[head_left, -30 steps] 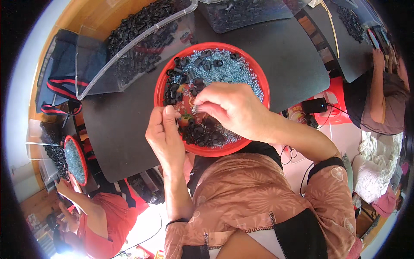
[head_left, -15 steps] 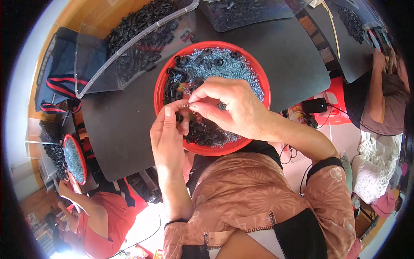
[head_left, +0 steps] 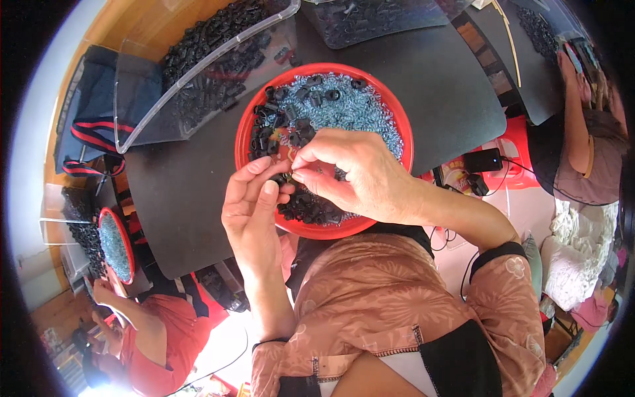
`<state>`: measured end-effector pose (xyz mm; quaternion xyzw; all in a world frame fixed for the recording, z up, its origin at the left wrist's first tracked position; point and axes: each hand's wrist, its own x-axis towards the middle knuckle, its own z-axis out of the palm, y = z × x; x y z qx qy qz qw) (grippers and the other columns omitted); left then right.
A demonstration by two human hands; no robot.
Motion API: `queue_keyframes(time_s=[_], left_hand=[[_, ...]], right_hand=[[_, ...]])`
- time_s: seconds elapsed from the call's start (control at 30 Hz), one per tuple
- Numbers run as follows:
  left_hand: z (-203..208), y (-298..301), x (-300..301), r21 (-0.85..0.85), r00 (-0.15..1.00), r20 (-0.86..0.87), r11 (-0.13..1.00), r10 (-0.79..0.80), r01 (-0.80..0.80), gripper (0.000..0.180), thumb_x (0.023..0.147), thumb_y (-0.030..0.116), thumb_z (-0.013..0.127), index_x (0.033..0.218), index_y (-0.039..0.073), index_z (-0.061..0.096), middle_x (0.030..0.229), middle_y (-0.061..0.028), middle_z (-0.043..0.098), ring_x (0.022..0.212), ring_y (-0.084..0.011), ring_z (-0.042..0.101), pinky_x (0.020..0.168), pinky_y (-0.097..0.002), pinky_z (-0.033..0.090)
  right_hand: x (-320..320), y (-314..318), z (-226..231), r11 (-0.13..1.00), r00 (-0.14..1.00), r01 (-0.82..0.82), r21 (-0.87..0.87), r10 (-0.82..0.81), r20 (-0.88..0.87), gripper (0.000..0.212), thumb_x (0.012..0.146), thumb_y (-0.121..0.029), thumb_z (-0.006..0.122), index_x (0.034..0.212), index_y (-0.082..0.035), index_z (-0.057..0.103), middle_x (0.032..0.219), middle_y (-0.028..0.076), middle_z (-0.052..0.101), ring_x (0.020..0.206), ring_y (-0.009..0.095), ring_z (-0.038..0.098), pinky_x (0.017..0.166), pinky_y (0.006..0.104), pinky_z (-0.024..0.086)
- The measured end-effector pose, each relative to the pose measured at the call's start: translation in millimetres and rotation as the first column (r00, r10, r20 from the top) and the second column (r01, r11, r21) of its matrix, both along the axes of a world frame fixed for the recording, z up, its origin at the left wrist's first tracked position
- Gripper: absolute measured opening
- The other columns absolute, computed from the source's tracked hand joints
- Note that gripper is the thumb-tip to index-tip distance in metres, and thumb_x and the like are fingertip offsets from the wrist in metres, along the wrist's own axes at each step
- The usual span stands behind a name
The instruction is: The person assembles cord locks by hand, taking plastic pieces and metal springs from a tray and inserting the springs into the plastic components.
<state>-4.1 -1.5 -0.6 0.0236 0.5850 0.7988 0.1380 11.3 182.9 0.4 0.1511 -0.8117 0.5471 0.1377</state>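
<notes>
Over a red basin (head_left: 405, 126), both my hands meet at the fingertips. With thumb and forefinger pinched, my right hand (head_left: 364, 175) seems to hold a small metal spring, hardly visible now. My left hand (head_left: 250, 205) is half curled, one finger reaching to that pinch and its thumb bent against the other fingers; what it grips, if anything, is hidden. Beneath them the basin holds a mass of small silvery springs (head_left: 370, 112) and, mostly on its left and near side, small black plastic parts (head_left: 317, 210).
A clear plastic bin (head_left: 211, 73) full of black parts stands at the far left of the dark table (head_left: 192, 198). Another clear bin (head_left: 377, 23) is at the back. Co-workers sit at left (head_left: 159, 331) and right (head_left: 592, 149). A black power adapter (head_left: 483, 161) lies right of the basin.
My left hand has shifted slightly left and its thumb has come down, away from the fingertips. My right pinch stays nearly in place. The shiny spring between the fingertips is less visible now.
</notes>
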Motion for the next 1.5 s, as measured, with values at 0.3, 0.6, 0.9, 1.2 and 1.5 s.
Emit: queue_keyframes(time_s=[0.3, 0.6, 0.9, 1.2, 1.5], left_hand=[[3.0, -0.4, 28.1, -0.056, 0.997, 0.072, 0.998, -0.016, 0.020, 0.038, 0.086, -0.013, 0.054, 0.123, -0.005, 0.053, 0.111, -0.0167, 0.065, 0.102, -0.0179, 0.062, 0.094, -0.0279, 0.047], [-10.0, -14.6, 35.2, 0.108, 0.949, 0.239, 0.977, -0.207, 0.186, 0.019, 0.090, 0.002, 0.061, 0.109, 0.001, 0.056, 0.091, -0.0082, 0.064, 0.071, -0.0119, 0.060, 0.062, -0.0233, 0.048], [-11.7, -11.8, 43.4, 0.087, 0.990, 0.105, 0.993, -0.091, 0.082, 0.011, 0.089, 0.002, 0.064, 0.096, 0.003, 0.057, 0.087, -0.0068, 0.065, 0.069, -0.0111, 0.059, 0.060, -0.0222, 0.047], [-18.8, -13.1, 37.0, 0.108, 0.994, 0.080, 0.992, -0.077, 0.068, 0.009, 0.090, 0.003, 0.062, 0.098, 0.002, 0.057, 0.088, -0.0085, 0.065, 0.069, -0.0103, 0.057, 0.061, -0.0215, 0.046], [-25.5, -19.7, 35.1, 0.243, 0.990, 0.093, 0.966, -0.110, 0.084, 0.019, 0.089, 0.016, 0.068, 0.098, 0.003, 0.056, 0.087, -0.0095, 0.064, 0.068, -0.0110, 0.057, 0.058, -0.0217, 0.045]], right_hand=[[20.7, -0.7, 1.0, 0.975, 0.977, -0.105, -0.195, 0.138, 0.164, 0.011, 0.083, -0.007, 0.069, 0.087, 0.002, 0.064, 0.078, 0.017, 0.066, 0.071, 0.030, 0.067, 0.061, 0.0358, 0.050], [30.9, -4.4, 6.9, 0.919, 0.920, -0.141, -0.367, 0.259, 0.294, 0.011, 0.090, -0.007, 0.064, 0.091, 0.004, 0.065, 0.081, 0.012, 0.070, 0.075, 0.011, 0.068, 0.063, 0.0266, 0.052], [13.5, 1.9, 7.4, 0.739, 0.521, -0.036, -0.673, 0.589, 0.618, 0.012, 0.086, -0.005, 0.070, 0.095, 0.002, 0.066, 0.090, 0.003, 0.067, 0.085, 0.009, 0.063, 0.078, 0.0214, 0.049], [-62.8, 2.4, -5.4, 0.845, 0.994, 0.104, 0.524, -0.078, -0.072, 0.005, 0.079, -0.005, 0.066, 0.084, -0.005, 0.068, 0.084, 0.010, 0.061, 0.074, 0.030, 0.063, 0.066, 0.0428, 0.048], [-68.3, -15.7, -15.0, 0.728, 0.961, -0.064, 0.682, 0.230, -0.156, 0.020, 0.077, -0.009, 0.061, 0.095, -0.007, 0.069, 0.095, 0.009, 0.054, 0.097, 0.025, 0.052, 0.081, 0.0397, 0.041]])
